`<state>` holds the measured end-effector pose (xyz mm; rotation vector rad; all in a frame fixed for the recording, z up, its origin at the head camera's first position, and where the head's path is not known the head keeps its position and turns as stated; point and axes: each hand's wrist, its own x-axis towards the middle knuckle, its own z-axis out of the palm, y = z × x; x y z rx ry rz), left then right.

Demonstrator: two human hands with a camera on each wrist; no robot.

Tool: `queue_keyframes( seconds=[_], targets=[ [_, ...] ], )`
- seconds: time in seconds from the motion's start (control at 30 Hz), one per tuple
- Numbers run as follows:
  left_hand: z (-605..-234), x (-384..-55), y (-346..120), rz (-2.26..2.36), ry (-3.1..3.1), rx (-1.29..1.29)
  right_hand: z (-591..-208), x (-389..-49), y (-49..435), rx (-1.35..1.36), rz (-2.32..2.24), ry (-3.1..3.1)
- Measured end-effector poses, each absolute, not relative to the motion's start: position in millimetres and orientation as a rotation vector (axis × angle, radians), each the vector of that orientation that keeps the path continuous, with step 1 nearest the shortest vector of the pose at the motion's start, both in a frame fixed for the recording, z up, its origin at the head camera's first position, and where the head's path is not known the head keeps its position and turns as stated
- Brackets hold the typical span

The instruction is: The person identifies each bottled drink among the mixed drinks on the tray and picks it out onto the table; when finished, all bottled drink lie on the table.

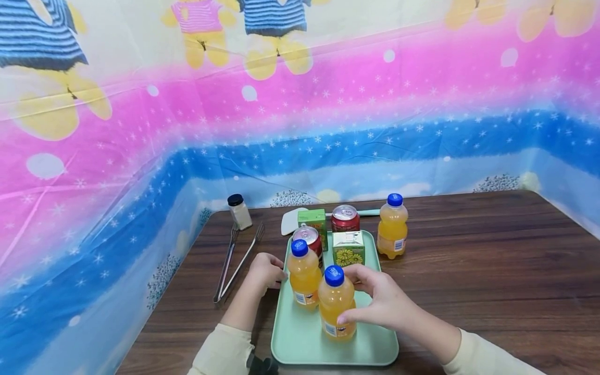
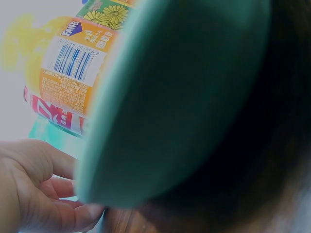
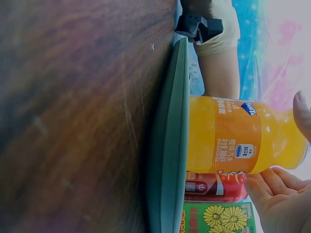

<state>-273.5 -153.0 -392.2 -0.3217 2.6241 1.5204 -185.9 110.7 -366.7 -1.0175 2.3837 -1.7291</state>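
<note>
My right hand point(image 1: 382, 299) holds the front orange Fanta bottle point(image 1: 334, 299), thumb across its label, other fingers partly hidden behind it; the bottle stands upright on the green tray point(image 1: 300, 349). At the tray's left edge is my left hand point(image 1: 266, 272), and in the left wrist view its curled fingers point(image 2: 63, 162) grip the rim. A second Fanta bottle point(image 1: 303, 278) stands beside the first. Behind them on the tray are a red soda can point(image 1: 315, 240) and a green drink carton point(image 1: 349, 250) with yellow flowers.
Off the tray's right side stands another Fanta bottle point(image 1: 392, 229). Farther back are another red can point(image 1: 345, 217), a green carton point(image 1: 313, 219) and a white-headed spatula point(image 1: 291, 222). Metal tongs point(image 1: 229, 265) and a black-lidded jar point(image 1: 241, 214) lie to the left.
</note>
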Motion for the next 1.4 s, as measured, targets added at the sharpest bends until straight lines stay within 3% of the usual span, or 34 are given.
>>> queue_keyframes(
  seconds=[1.4],
  targets=[
    [-390, -273, -152, 1.513, 2.612, -0.348, -352, -190, 115, -0.95, -1.81, 2.431]
  ],
)
